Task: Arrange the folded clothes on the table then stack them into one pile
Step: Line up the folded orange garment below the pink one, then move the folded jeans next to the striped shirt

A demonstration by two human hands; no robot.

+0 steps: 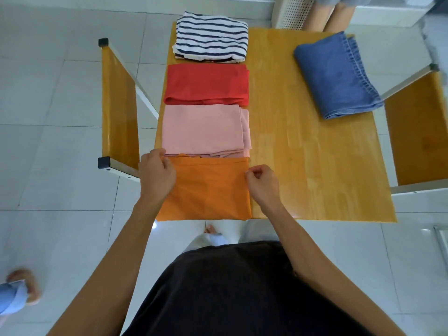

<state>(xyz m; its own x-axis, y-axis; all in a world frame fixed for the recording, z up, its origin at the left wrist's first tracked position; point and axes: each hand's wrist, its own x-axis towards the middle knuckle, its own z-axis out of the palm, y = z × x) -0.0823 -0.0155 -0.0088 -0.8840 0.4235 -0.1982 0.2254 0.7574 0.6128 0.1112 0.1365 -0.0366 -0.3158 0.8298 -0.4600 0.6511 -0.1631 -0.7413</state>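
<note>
Four folded garments lie in a column down the left side of the wooden table (303, 146): a navy-and-white striped one (211, 37) farthest, then a red one (207, 84), a pink one (204, 129), and an orange one (208, 190) at the near edge. Folded blue jeans (337, 76) lie apart at the far right. My left hand (157, 173) rests on the orange garment's far left corner, fingers curled on the cloth. My right hand (263, 183) pinches its right edge near the far corner.
A wooden chair (120, 107) stands at the table's left side and another (417, 127) at its right. A person's legs (337, 13) are beyond the far edge. Someone's foot (21, 287) is on the tiled floor at the lower left.
</note>
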